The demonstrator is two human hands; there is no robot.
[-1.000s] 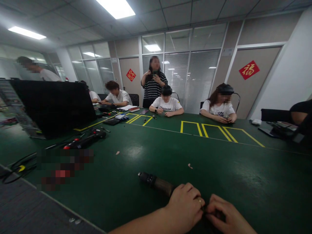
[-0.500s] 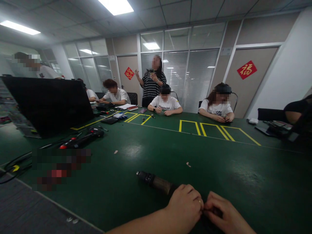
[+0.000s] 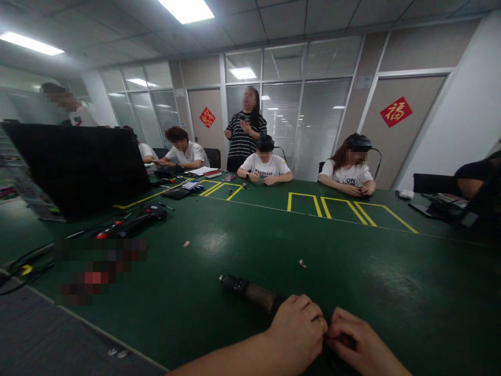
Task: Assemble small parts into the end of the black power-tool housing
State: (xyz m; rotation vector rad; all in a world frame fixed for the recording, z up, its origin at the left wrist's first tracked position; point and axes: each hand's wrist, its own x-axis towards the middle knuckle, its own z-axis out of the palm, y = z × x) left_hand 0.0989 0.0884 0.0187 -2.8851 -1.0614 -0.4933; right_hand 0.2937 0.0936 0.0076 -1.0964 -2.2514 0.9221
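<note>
A dark cylindrical tool, by its look an electric screwdriver (image 3: 256, 296), lies aslant near the front of the green table. Its narrow metal tip points to the left and away from me. Wrapped over its rear end is my left hand (image 3: 295, 331), with the fingers curled closed and a ring on one of them. My right hand (image 3: 358, 339) is closed in a pinch right beside it, fingertips meeting those of the left. Whatever the right fingers pinch is hidden; something dark shows beneath both hands.
On the left lie a black and red power tool (image 3: 135, 222), cables (image 3: 29, 261) and a large black panel (image 3: 78, 172). Small scraps (image 3: 302, 263) dot the green table (image 3: 242, 245). Several people sit along the far side; one person (image 3: 247, 130) stands behind them.
Both my hands and the screwdriver stay almost still. The standing person has lowered a raised hand. Behind the black panel, another person has shifted to the right.
</note>
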